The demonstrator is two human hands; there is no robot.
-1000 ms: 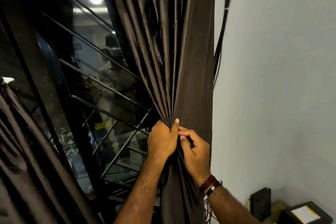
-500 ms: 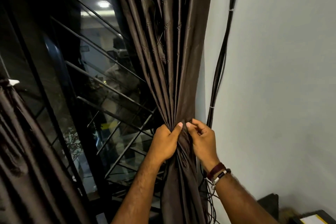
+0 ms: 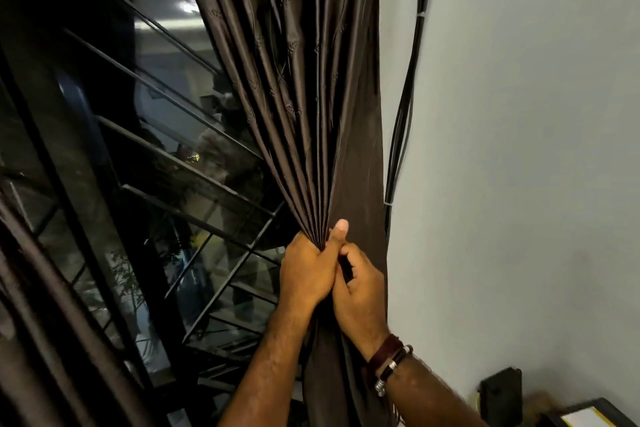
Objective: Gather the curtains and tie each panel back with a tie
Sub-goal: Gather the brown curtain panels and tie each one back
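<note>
A dark brown curtain panel (image 3: 304, 87) hangs beside the window and is bunched into tight pleats at waist height. My left hand (image 3: 306, 270) grips the gathered pleats, thumb pointing up along the fabric. My right hand (image 3: 360, 291) lies right against it, fingers curled into the curtain's right-hand folds; it wears a dark red band and bracelets at the wrist. A second brown curtain panel (image 3: 38, 329) hangs at the lower left. No tie can be made out in either hand.
Behind the curtain is a dark window (image 3: 145, 163) with a black metal grille. Black cables (image 3: 405, 104) run down the pale wall (image 3: 526, 149) just right of the curtain. A black box (image 3: 500, 395) and a yellow-white item (image 3: 585, 418) sit at the lower right.
My right hand has moved in against my left hand and dug into the folds; the gather is tighter. The view has shifted slightly, hiding more of the wall gap.
</note>
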